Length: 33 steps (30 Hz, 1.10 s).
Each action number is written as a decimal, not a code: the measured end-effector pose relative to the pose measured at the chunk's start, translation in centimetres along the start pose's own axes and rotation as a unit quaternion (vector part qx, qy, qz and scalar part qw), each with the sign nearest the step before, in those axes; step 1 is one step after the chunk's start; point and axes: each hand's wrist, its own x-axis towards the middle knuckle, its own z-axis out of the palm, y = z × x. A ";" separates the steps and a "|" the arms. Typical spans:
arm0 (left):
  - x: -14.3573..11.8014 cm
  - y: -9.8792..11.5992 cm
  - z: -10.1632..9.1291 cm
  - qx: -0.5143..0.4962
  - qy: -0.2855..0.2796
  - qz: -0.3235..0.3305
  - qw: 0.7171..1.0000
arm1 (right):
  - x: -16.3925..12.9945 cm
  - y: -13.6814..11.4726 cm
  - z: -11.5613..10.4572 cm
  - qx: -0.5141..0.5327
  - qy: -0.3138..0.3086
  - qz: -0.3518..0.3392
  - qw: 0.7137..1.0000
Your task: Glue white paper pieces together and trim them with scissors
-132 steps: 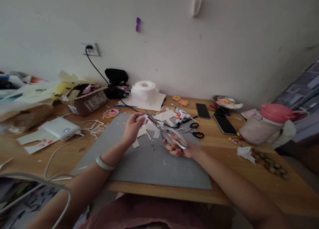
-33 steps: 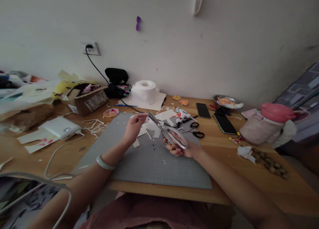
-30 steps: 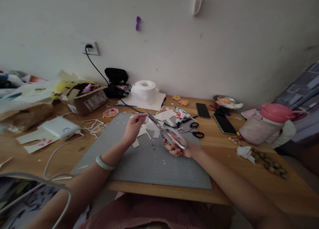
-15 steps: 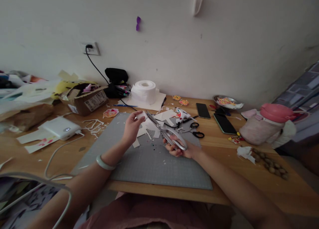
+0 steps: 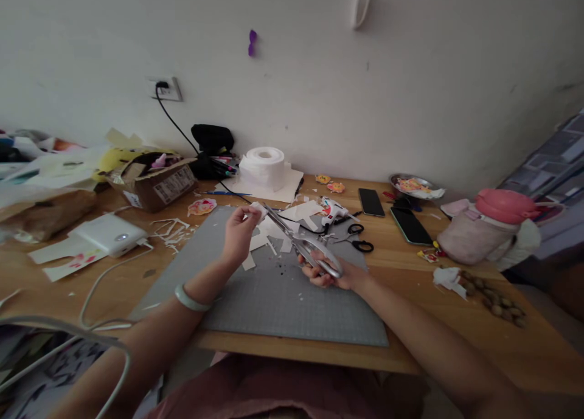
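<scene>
A wooden table (image 5: pixel 420 297) stands before the pale wall (image 5: pixel 310 72) of the upper frame, and on its grey mat (image 5: pixel 292 312), in the lower middle, white paper scraps (image 5: pixel 259 242) lie scattered. At the centre of the frame the left hand (image 5: pixel 238 235) pinches a small white piece (image 5: pixel 259 208), while the right hand (image 5: pixel 335 274), lower and to the right, is wrapped around the silver scissors (image 5: pixel 298 241), which point toward the upper left and end just beside this piece.
</scene>
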 end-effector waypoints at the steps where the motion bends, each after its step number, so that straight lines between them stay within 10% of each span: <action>1: 0.0 0.0 0.0 0.000 0.001 -0.004 1.000 | 0.0 0.0 0.0 -0.001 0.000 -0.001 1.000; 33: -0.5 0.3 0.3 0.020 -0.043 -0.043 0.998 | -0.2 -0.5 1.1 -0.026 0.034 0.012 0.999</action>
